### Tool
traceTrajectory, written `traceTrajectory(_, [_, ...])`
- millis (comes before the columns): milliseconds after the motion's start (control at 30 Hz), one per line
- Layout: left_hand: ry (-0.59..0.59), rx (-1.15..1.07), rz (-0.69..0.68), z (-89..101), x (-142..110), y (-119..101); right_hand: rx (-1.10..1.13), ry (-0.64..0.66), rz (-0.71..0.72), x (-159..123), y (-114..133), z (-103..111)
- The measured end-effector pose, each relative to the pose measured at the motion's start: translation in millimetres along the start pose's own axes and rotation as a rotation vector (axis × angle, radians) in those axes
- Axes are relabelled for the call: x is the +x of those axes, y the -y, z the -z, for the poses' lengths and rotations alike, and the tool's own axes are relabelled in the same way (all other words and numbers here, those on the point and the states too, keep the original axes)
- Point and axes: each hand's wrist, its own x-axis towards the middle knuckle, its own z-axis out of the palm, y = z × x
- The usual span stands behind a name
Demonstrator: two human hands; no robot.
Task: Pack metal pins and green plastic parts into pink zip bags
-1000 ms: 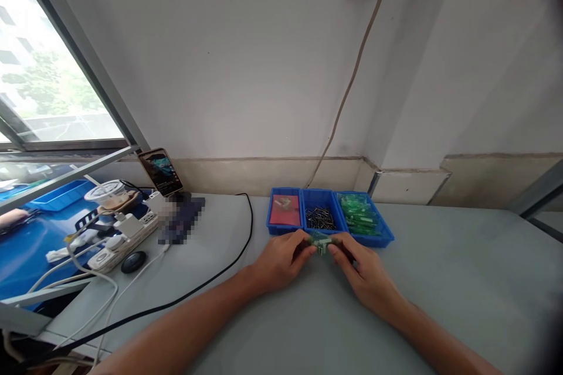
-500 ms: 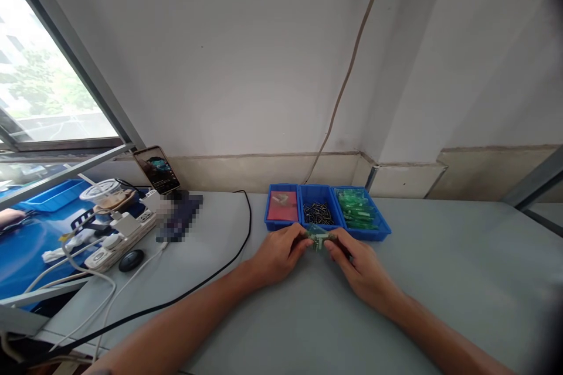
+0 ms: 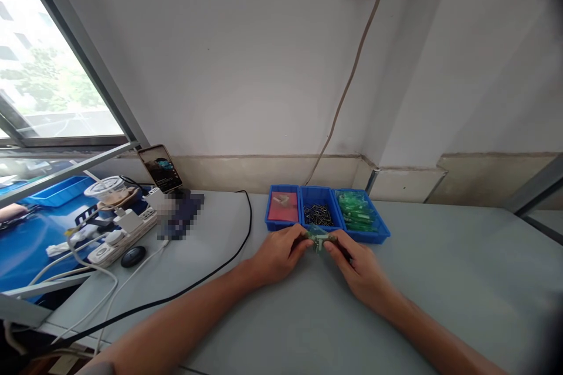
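Between them, my left hand (image 3: 281, 256) and my right hand (image 3: 358, 263) pinch a small green plastic bag (image 3: 318, 237) with pale pieces showing in it. Thumbs and forefingers grip it from both sides, just in front of three blue bins. In the left bin (image 3: 269, 225) lies a red sheet (image 3: 281, 212) with small pale pieces on top. The middle bin (image 3: 311, 191) contains dark metal screws (image 3: 318, 215). Green plastic packets (image 3: 358, 214) fill the right bin (image 3: 379, 238). Exactly what the bag contains is too small to tell.
A black cable (image 3: 211, 272) crosses the grey table (image 3: 448, 281) on my left. Beyond it are a black mouse-like object (image 3: 133, 256), a power strip (image 3: 105, 253) with white cords, and a propped phone (image 3: 160, 167). Part of another person's hand (image 3: 12, 212) shows at far left.
The view shifts slightly. Both hands keep their pinch on the green bag, which tilts a little between the fingers; the bins stay in place.
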Motion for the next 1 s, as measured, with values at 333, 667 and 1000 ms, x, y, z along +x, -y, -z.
traceTrajectory(333, [-0.005,-0.011,-0.023,-0.2,-1.1,-0.1,0.018,0.030,-0.022,-0.1,0.9,-0.3])
traceTrajectory(667, [0.000,-0.006,-0.013,0.5,-1.7,-0.6,0.094,0.045,-0.068,-2.2,-0.6,-0.9])
traceTrajectory(1000, [0.018,-0.056,0.017,-2.9,-1.3,-0.7,0.197,0.081,-0.138,0.7,-3.3,-4.3])
